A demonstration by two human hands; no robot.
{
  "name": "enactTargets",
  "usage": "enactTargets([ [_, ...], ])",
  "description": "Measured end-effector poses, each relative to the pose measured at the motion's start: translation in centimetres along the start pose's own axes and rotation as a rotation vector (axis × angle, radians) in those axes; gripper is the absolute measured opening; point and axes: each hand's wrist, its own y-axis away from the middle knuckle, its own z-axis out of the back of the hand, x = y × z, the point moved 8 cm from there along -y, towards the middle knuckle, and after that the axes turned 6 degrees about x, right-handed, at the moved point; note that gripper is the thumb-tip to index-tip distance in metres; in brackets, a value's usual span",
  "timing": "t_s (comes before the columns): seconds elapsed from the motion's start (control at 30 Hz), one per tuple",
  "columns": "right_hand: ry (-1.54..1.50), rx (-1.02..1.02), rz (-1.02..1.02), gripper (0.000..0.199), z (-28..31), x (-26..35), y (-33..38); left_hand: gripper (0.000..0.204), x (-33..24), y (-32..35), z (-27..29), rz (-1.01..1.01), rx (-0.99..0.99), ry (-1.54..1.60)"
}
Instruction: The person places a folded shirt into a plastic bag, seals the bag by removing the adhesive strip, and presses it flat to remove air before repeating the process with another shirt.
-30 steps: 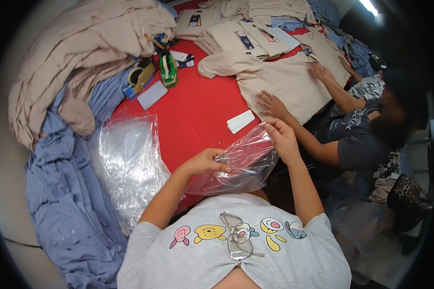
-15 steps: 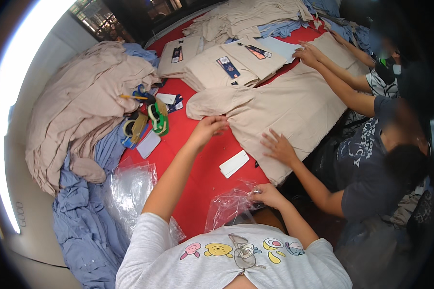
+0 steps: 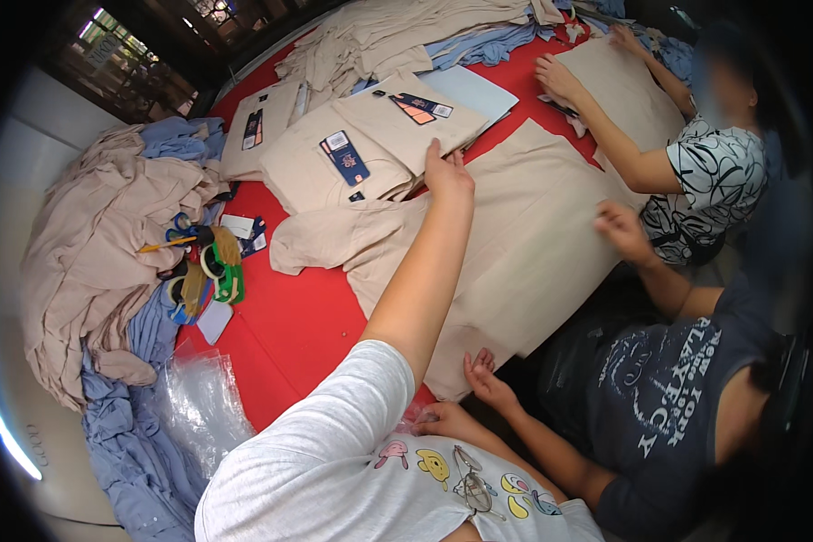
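The folded shirt (image 3: 381,119), tan with paper tags on its front, is lying at the upper middle of the frame, partly overlapping a second folded shirt (image 3: 298,163) that is showing a dark blue tag (image 3: 345,158). The wearer's left hand (image 3: 449,172) is reaching up to the near edge of the folded shirt, its fingers extending and touching that edge; whether they are pinching the cloth, I cannot tell. The right hand (image 3: 441,419) is staying low, at the bottom middle, with its fingers curling around a clear plastic bag (image 3: 413,419), most of which the wearer's sleeve is hiding.

Between the two hands, an unfolded tan shirt (image 3: 515,239) is spreading across the red table (image 3: 285,316) toward the right of the frame. A co-worker in a dark shirt is holding one hand (image 3: 490,384) at its lower edge and another (image 3: 625,233) over its right side. At the upper right, a person in a patterned top is resting a hand (image 3: 558,81) near more tan cloth (image 3: 619,99).

At left, a green tape dispenser (image 3: 230,278) is standing near a white card (image 3: 214,322), and flat plastic bags (image 3: 203,397) are lying lower down. Heaped tan clothes (image 3: 99,244) are filling the left side, with blue clothes (image 3: 135,452) hanging below.
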Motion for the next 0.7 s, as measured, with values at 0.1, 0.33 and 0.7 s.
enactTargets([
  [0.1, -0.028, -0.06, 0.091, 0.023, 2.2, -1.3, -0.4, 0.053, -1.2, -0.7, -1.3, -0.056, -0.015, 0.062],
  [0.33, -0.02, -0.026, 0.103, 0.026, 7.7, -1.0, -1.6, 0.045, -6.8, -2.4, -1.3, -0.167, -0.068, -0.121],
  [0.7, 0.058, -0.014, 0.09, 0.018, -0.4, 1.3, 0.6, 0.041, -24.6, 16.1, -5.0, -0.246, 0.311, -0.304],
])
